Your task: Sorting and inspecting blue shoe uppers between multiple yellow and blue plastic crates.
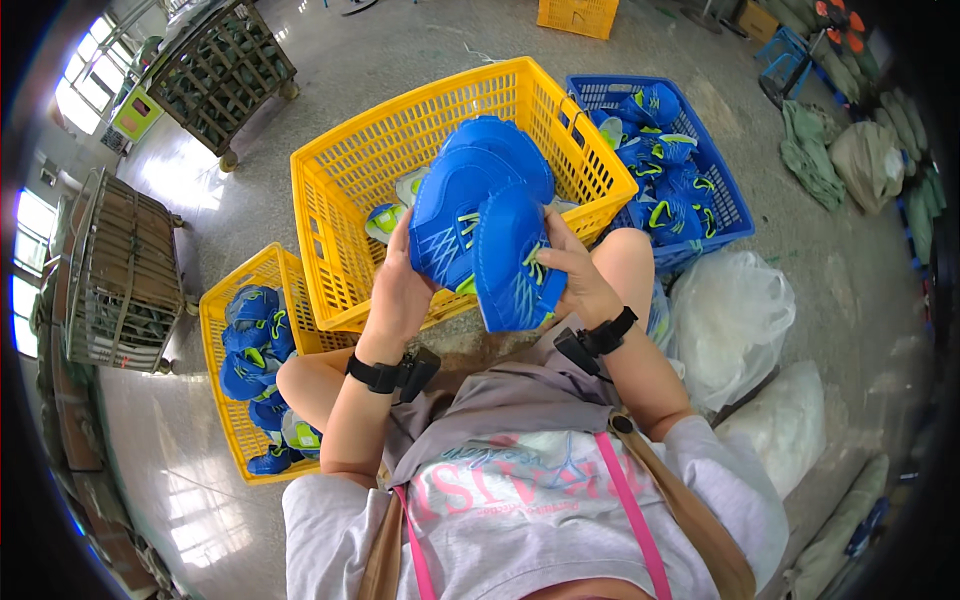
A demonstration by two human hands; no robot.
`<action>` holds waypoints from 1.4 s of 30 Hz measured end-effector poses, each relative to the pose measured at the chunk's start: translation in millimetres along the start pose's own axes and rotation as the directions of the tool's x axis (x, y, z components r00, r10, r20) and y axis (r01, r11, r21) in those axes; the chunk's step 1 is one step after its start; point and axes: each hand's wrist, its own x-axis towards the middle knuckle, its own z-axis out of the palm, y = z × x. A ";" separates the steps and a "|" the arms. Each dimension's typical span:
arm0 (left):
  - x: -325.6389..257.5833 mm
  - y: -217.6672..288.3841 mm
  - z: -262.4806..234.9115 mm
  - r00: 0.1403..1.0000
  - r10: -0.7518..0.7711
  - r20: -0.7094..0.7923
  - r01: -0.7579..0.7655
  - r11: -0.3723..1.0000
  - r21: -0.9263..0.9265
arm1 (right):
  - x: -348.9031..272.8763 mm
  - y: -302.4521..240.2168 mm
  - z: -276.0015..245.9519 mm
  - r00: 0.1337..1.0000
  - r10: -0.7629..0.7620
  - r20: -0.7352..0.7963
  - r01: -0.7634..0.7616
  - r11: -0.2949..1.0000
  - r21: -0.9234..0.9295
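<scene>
Several blue shoe uppers (452, 210), with pale stitching and lime-green trim, are bunched together between my two hands. My left hand (400, 295) grips their left side, its thumb along the edge. On the right, my right hand (578, 275) is closed round the nearest upper (515, 255), fingers by its lace area. The bunch is held over the near side of a large yellow crate (350, 130). Inside the crate, behind the uppers, a few blue, white and lime pieces (384, 221) show in part; the bunch hides the rest.
A blue crate (735, 205) of blue uppers stands at the right, a smaller yellow crate (222, 385) of more uppers at the left. Clear plastic bags (735, 320) lie by my right knee. Wheeled cage carts (125, 270) stand at far left; a fan (838, 25) is at far right.
</scene>
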 end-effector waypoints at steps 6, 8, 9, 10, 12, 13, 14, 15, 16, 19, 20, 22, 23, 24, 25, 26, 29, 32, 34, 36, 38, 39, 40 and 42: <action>0.3 -9.4 -7.7 0.992 0.032 -0.120 0.009 0.946 0.325 | -0.8 1.4 -1.1 0.998 -0.012 0.060 0.004 0.993 0.120; 0.7 -12.8 -4.9 0.995 -0.009 -0.101 0.029 0.981 0.192 | -4.1 0.0 -4.6 0.989 0.065 0.134 -0.099 0.959 0.264; 2.5 -14.7 -4.7 0.995 -0.015 -0.100 0.034 0.981 0.191 | -4.2 -0.9 -4.6 0.990 0.063 0.128 -0.095 0.959 0.265; 3.3 -16.8 -5.3 0.993 -0.011 -0.115 0.030 0.986 0.163 | -5.1 -1.6 -0.7 0.989 0.088 0.115 -0.118 0.953 0.280; 8.0 -20.6 -13.1 0.990 -0.004 -0.141 0.020 0.993 0.112 | -4.3 -4.5 11.2 0.991 0.125 0.040 -0.131 0.939 0.318; 11.2 -24.2 -19.5 0.990 -0.020 -0.139 0.036 0.993 0.109 | 0.0 0.0 6.1 0.992 0.121 0.025 -0.122 0.939 0.322; 15.6 -26.4 -25.4 0.982 -0.003 -0.191 0.026 0.992 0.121 | 8.8 5.3 -2.1 0.998 0.056 -0.025 -0.050 0.979 0.198; 18.0 -29.2 -29.2 0.970 0.016 -0.242 0.017 0.991 0.134 | 12.1 9.0 -9.4 0.998 -0.013 -0.066 0.017 0.998 0.066; 18.7 -28.9 -31.8 0.966 0.039 -0.256 0.002 0.987 0.158 | 13.2 8.2 -5.9 0.988 -0.098 -0.116 0.086 0.991 -0.103; 13.2 -28.7 -35.6 0.932 0.194 -0.305 -0.117 0.960 0.253 | 11.7 6.4 -15.3 0.955 -0.215 -0.206 0.186 0.971 -0.152; 11.6 -24.3 -42.1 0.922 0.227 -0.315 -0.142 0.952 0.270 | 8.9 -0.9 -19.1 0.951 -0.147 -0.271 0.132 0.989 -0.072; 7.2 -16.0 -44.2 0.901 0.285 -0.327 -0.173 0.927 0.333 | 9.1 -6.9 -26.7 0.931 -0.194 -0.310 0.161 0.978 -0.129; 6.9 -13.6 -41.8 0.879 0.341 -0.333 -0.198 0.897 0.395 | 9.7 -8.6 -30.3 0.905 -0.245 -0.347 0.190 0.964 -0.187; 7.9 -11.6 -38.0 0.876 0.358 -0.324 -0.208 0.885 0.417 | 11.9 -7.2 -34.4 0.884 -0.297 -0.361 0.205 0.940 -0.272; 6.7 -9.2 -38.7 0.873 0.360 -0.329 -0.208 0.885 0.416 | 13.1 -6.2 -34.1 0.886 -0.292 -0.359 0.200 0.941 -0.273; 5.9 -5.8 -41.0 0.871 0.374 -0.319 -0.215 0.873 0.437 | 14.6 -5.1 -33.6 0.842 -0.372 -0.391 0.260 0.914 -0.311; -0.1 21.8 -54.8 0.815 0.450 -0.364 -0.231 0.830 0.508 | 17.9 -4.5 -40.8 0.786 -0.438 -0.437 0.331 0.895 -0.300; -22.6 77.7 -74.0 0.791 0.486 -0.372 -0.034 0.642 0.766 | 2.1 -19.0 -39.5 0.781 -0.517 -0.351 0.183 0.726 -0.663; -35.4 132.4 -80.7 0.808 0.529 -0.261 0.102 0.310 0.945 | -6.8 -29.1 -44.2 0.800 -0.399 -0.448 0.119 0.838 -0.532; -56.4 204.5 -68.3 0.793 0.610 0.005 0.105 -0.145 0.984 | -7.5 -23.3 -70.4 0.806 -0.347 -0.480 0.149 0.903 -0.403; -88.1 277.7 -56.6 0.741 0.666 -0.090 0.274 -0.176 0.946 | -7.6 -19.5 -68.8 0.796 -0.307 -0.522 0.106 0.919 -0.380; -103.5 307.0 -44.4 0.723 0.687 -0.077 0.313 -0.226 0.922 | -5.3 -13.5 -72.5 0.809 -0.290 -0.512 0.091 0.922 -0.377; -122.9 333.2 -45.2 0.701 0.707 -0.093 0.275 -0.147 0.950 | -1.5 -4.7 -82.6 0.836 -0.287 -0.468 0.119 0.927 -0.357; -161.8 359.8 -48.5 0.663 0.740 -0.107 0.261 -0.094 0.961 | 11.1 14.9 -78.4 0.865 -0.243 -0.439 0.113 0.947 -0.300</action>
